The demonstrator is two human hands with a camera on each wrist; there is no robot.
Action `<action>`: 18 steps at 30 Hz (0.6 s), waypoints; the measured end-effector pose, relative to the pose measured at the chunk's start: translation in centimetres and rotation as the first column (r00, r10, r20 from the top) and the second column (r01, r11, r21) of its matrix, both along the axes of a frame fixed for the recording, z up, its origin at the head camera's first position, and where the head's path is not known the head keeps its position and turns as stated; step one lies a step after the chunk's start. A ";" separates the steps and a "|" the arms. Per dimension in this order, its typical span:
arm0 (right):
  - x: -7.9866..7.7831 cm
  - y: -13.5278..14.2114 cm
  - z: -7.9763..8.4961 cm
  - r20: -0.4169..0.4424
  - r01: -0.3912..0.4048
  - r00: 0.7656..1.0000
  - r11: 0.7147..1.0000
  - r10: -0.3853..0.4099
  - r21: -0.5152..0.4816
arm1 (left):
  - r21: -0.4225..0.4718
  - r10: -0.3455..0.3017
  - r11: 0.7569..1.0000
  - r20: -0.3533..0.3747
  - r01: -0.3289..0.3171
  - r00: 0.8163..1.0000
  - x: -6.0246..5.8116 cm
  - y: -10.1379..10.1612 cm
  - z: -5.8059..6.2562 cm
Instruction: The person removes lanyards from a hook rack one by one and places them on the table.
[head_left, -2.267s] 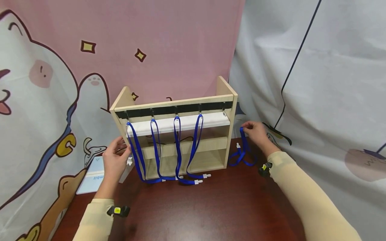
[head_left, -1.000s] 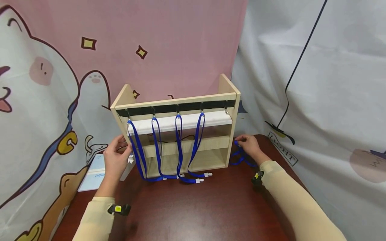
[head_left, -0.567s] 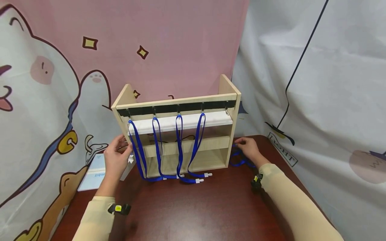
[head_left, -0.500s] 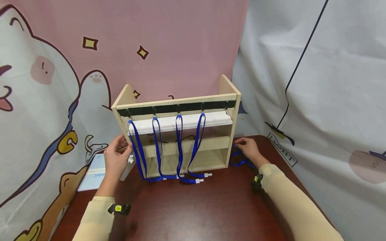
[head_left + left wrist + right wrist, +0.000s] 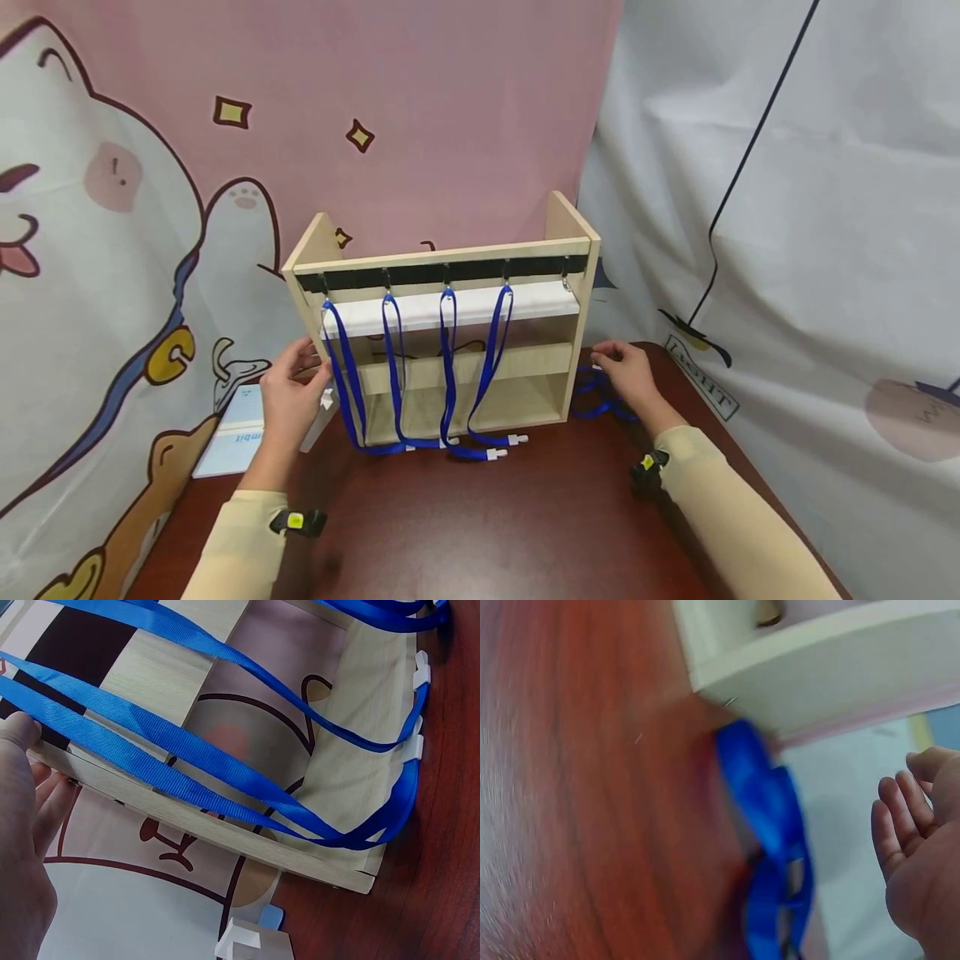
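Observation:
A light wooden rack (image 5: 465, 360) stands on the table, with a black strip of hooks along its upper front. Several blue lanyards (image 5: 448, 358) hang from the hooks; their white clips rest on the tabletop. The rightmost hook (image 5: 566, 279) bears no lanyard. My left hand (image 5: 292, 392) grips the rack's left side panel (image 5: 225, 829), thumb in front and fingers behind. Right of the rack, another blue lanyard (image 5: 769, 802) lies in a loose heap on the table. Beside it is my right hand (image 5: 630, 379), fingers loosely bent, with nothing visible in them in the right wrist view.
A pale blue and white flat box (image 5: 228, 433) lies left of the rack, near a small white object (image 5: 255, 941). Printed cloth hangs behind the dark red table (image 5: 480, 525), and a grey-white cloth (image 5: 765, 292) hangs along the right.
My right hand has lowered the loose lanyard beside the rack and let go of it, then lifted slightly away. The left hand has kept its hold on the side panel.

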State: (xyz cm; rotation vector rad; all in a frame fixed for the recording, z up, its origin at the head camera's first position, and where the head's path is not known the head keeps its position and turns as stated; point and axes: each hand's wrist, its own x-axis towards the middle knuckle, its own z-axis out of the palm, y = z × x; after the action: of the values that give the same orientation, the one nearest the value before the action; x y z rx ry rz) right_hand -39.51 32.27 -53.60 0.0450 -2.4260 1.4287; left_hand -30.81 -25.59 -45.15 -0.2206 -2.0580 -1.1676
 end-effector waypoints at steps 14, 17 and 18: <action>7.7 -2.8 8.2 -0.246 -0.019 0.966 0.930 -0.077 -0.366 | -0.001 0.002 1.000 -0.017 -0.002 1.000 0.3 0.3 -0.1; 9.1 -4.0 9.5 -0.315 -0.042 0.946 0.939 -0.072 -0.340 | 0.007 -0.008 1.000 -0.019 0.009 1.000 0.3 0.2 0.0; 9.5 -4.4 9.9 -0.337 -0.050 0.939 0.943 -0.068 -0.328 | 0.008 -0.011 1.000 -0.019 0.011 1.000 0.3 0.2 0.0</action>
State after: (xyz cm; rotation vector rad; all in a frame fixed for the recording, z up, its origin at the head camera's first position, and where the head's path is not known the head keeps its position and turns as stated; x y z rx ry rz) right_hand -29.98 27.88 -43.68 0.1887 -1.8811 1.6506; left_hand -30.54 -25.40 -45.15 -0.2385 -2.0381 -1.1760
